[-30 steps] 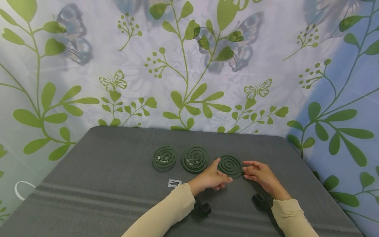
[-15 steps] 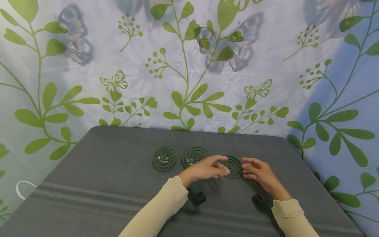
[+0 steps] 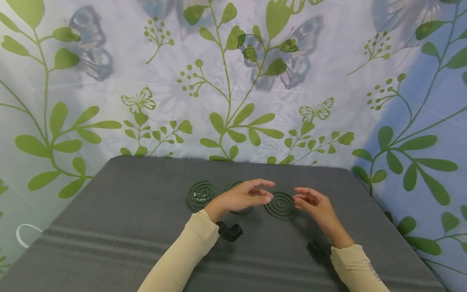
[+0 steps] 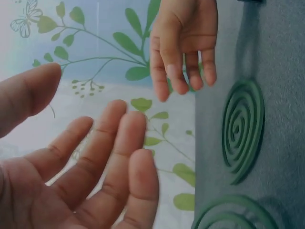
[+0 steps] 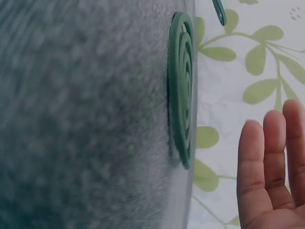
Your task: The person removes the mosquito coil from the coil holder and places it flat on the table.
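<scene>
Empty and loosely spread, your left hand [image 3: 238, 197] and right hand [image 3: 316, 205] hang above the grey fabric-topped table [image 3: 142, 198]. Below and between your fingertips lies the flat, round, dark-green spiral coil [image 3: 281, 205], without a long axis, neither hand clearly nearer.

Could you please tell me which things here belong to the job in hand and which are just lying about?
Likely part of the job:
left hand
right hand
right green coil
middle green coil, partly hidden
left green coil

Seemingly just around:
white loop at far left
patterned cloth
</scene>
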A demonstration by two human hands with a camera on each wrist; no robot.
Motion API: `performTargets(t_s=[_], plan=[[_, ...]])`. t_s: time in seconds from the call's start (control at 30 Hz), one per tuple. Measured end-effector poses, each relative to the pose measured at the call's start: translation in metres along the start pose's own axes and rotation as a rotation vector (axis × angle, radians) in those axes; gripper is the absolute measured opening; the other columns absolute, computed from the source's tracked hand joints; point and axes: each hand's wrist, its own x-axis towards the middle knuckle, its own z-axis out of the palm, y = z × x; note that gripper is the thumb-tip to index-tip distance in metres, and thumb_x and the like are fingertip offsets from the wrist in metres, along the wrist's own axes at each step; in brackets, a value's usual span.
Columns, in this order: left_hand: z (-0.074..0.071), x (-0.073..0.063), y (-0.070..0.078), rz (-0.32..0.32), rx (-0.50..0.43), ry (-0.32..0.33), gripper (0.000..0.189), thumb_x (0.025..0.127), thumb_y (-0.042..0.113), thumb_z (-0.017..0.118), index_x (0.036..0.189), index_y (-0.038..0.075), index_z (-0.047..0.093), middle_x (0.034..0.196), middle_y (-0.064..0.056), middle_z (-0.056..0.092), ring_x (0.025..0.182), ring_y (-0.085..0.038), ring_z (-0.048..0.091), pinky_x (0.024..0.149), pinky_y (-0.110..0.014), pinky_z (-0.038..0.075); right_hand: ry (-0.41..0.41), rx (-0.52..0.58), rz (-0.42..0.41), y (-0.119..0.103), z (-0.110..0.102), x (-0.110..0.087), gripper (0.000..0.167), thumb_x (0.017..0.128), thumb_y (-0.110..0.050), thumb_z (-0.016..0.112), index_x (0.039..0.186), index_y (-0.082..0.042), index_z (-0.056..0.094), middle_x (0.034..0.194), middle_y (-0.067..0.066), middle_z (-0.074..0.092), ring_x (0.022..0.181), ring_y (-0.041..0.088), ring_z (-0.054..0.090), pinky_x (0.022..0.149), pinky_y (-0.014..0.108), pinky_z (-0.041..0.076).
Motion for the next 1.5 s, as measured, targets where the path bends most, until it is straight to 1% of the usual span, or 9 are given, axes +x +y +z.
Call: performTargets(t_s=[0.17, 0.27, 0.43, 0.63, 0.73, 0.87, 1.13, 1.3, 1.5], plan=[[-0.005, -0.006, -0.004, 0.127, -0.018, 0.080, 0.046, 0.110, 0.008, 0.064, 0.155, 0.000, 0.055, 0.140, -0.022, 0.069, 0.128, -0.025, 0.068, 0.106, -0.033, 0.053, 0.048, -0.093, -0.067, -0.009, 0.010, 0.000, 0.027, 0.105, 0.001, 0.069, 0.131, 0.004, 0.070, 0.106, -0.003, 0.079, 0.098, 0.007, 0.073, 0.085, 0.020, 0.058], [-0.006, -0.011, -0.007, 0.174, 0.018, 0.139, 0.044, 0.108, 0.009, 0.067, 0.151, 0.002, 0.059, 0.137, -0.018, 0.072, 0.124, -0.022, 0.070, 0.107, -0.035, 0.053, 0.054, -0.122, -0.166, -0.012, 0.016, 0.001, 0.027, 0.102, 0.008, 0.069, 0.129, 0.007, 0.071, 0.105, -0.006, 0.078, 0.097, 0.003, 0.071, 0.084, 0.018, 0.056], [-0.010, -0.023, -0.010, 0.190, 0.085, 0.206, 0.043, 0.108, 0.013, 0.069, 0.150, 0.007, 0.062, 0.134, -0.012, 0.074, 0.119, -0.021, 0.071, 0.103, -0.037, 0.054, 0.018, -0.168, -0.315, -0.012, 0.026, 0.004, 0.030, 0.096, 0.018, 0.070, 0.125, 0.011, 0.070, 0.105, -0.011, 0.076, 0.097, 0.000, 0.070, 0.085, 0.018, 0.055], [-0.018, -0.037, -0.019, 0.202, 0.141, 0.263, 0.045, 0.107, 0.013, 0.072, 0.151, 0.008, 0.062, 0.133, -0.010, 0.074, 0.114, -0.020, 0.070, 0.097, -0.037, 0.056, 0.005, -0.241, -0.352, -0.016, 0.037, 0.008, 0.033, 0.093, 0.016, 0.074, 0.125, 0.008, 0.071, 0.106, 0.000, 0.078, 0.097, 0.001, 0.069, 0.085, 0.017, 0.054], [-0.024, -0.045, -0.024, 0.197, 0.148, 0.272, 0.049, 0.106, 0.011, 0.072, 0.153, 0.008, 0.060, 0.135, -0.011, 0.073, 0.113, -0.022, 0.069, 0.097, -0.039, 0.057, 0.000, -0.254, -0.349, -0.017, 0.041, 0.011, 0.034, 0.093, 0.015, 0.075, 0.126, 0.006, 0.072, 0.106, 0.011, 0.078, 0.098, 0.003, 0.070, 0.084, 0.019, 0.055], [-0.034, -0.052, -0.028, 0.178, 0.153, 0.277, 0.053, 0.105, 0.010, 0.074, 0.155, 0.007, 0.056, 0.138, -0.014, 0.070, 0.116, -0.025, 0.068, 0.098, -0.040, 0.056, -0.026, -0.272, -0.298, -0.017, 0.045, 0.016, 0.036, 0.095, 0.010, 0.077, 0.130, 0.003, 0.072, 0.110, 0.014, 0.077, 0.101, 0.010, 0.071, 0.085, 0.024, 0.058], [-0.053, -0.059, -0.034, 0.137, 0.178, 0.285, 0.060, 0.105, 0.011, 0.074, 0.159, 0.004, 0.050, 0.140, -0.022, 0.068, 0.118, -0.032, 0.069, 0.095, -0.041, 0.057, -0.101, -0.317, -0.147, -0.013, 0.052, 0.026, 0.041, 0.099, -0.001, 0.078, 0.138, 0.000, 0.068, 0.121, 0.024, 0.072, 0.109, 0.042, 0.069, 0.088, 0.038, 0.058], [-0.061, -0.059, -0.041, 0.104, 0.176, 0.288, 0.061, 0.104, 0.010, 0.074, 0.160, 0.004, 0.049, 0.139, -0.025, 0.068, 0.119, -0.034, 0.070, 0.093, -0.040, 0.056, -0.150, -0.315, -0.075, -0.011, 0.058, 0.031, 0.043, 0.101, -0.005, 0.078, 0.142, 0.001, 0.065, 0.124, 0.024, 0.071, 0.110, 0.034, 0.070, 0.091, 0.041, 0.058], [-0.066, -0.060, -0.048, 0.083, 0.136, 0.251, 0.065, 0.104, 0.006, 0.073, 0.162, -0.001, 0.044, 0.135, -0.030, 0.067, 0.115, -0.036, 0.071, 0.094, -0.040, 0.058, -0.187, -0.293, -0.054, -0.009, 0.063, 0.038, 0.045, 0.101, -0.006, 0.078, 0.143, 0.003, 0.064, 0.125, 0.024, 0.071, 0.106, 0.027, 0.071, 0.088, 0.039, 0.059]])
